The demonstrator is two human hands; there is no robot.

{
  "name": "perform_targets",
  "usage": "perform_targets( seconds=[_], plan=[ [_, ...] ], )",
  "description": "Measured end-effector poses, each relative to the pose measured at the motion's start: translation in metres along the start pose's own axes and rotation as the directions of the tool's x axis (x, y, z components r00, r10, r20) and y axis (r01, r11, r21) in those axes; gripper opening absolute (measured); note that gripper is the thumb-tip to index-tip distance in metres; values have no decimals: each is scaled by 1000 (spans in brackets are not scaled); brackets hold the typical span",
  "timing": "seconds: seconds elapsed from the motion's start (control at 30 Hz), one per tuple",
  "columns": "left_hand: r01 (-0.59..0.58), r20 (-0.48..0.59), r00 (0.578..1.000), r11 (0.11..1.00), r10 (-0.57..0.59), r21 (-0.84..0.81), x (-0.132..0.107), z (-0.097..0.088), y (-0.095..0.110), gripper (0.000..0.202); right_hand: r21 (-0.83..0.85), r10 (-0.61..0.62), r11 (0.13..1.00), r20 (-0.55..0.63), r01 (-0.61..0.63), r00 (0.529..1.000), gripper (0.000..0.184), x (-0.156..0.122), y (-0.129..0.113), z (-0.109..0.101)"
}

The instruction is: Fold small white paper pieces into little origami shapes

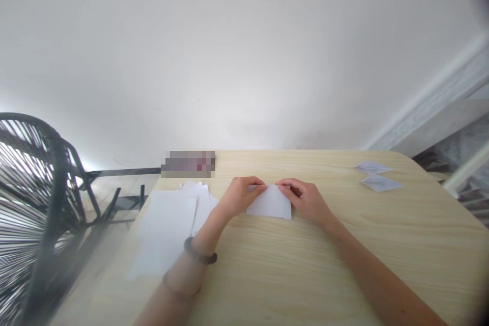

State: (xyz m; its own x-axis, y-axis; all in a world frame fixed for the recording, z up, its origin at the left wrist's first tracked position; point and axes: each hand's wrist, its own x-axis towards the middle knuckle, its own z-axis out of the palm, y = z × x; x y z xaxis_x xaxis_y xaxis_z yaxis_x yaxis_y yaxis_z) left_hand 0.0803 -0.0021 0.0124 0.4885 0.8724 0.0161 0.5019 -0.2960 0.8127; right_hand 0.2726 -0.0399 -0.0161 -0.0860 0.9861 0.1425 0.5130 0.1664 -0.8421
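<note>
A small folded sheet of white paper (269,204) lies near the middle of the wooden table, its long fold on the far side. My left hand (244,194) pinches the far left corner between thumb and fingers. At the far right corner, my right hand (303,196) grips the same paper with thumb and forefinger, the other fingers curled. Both hands rest close to the tabletop. Off to the right are two folded paper pieces (382,183) with pointed ends, one behind the other.
Loose white paper sheets (168,219) overlap at the table's left side, partly behind my left forearm. A blurred-out item (188,164) sits at the back left corner. Left of the table (305,275) stands a dark woven chair (57,188); a white wall (244,61) rises behind.
</note>
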Motion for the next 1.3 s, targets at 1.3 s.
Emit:
perform_targets(
  seconds=[1.3],
  plan=[
    [118, -45, 993, 888, -110, 445, -57, -121, -59, 26, -57, -223, 973, 20, 224, 975, 24, 45, -27, 60]
  ],
)
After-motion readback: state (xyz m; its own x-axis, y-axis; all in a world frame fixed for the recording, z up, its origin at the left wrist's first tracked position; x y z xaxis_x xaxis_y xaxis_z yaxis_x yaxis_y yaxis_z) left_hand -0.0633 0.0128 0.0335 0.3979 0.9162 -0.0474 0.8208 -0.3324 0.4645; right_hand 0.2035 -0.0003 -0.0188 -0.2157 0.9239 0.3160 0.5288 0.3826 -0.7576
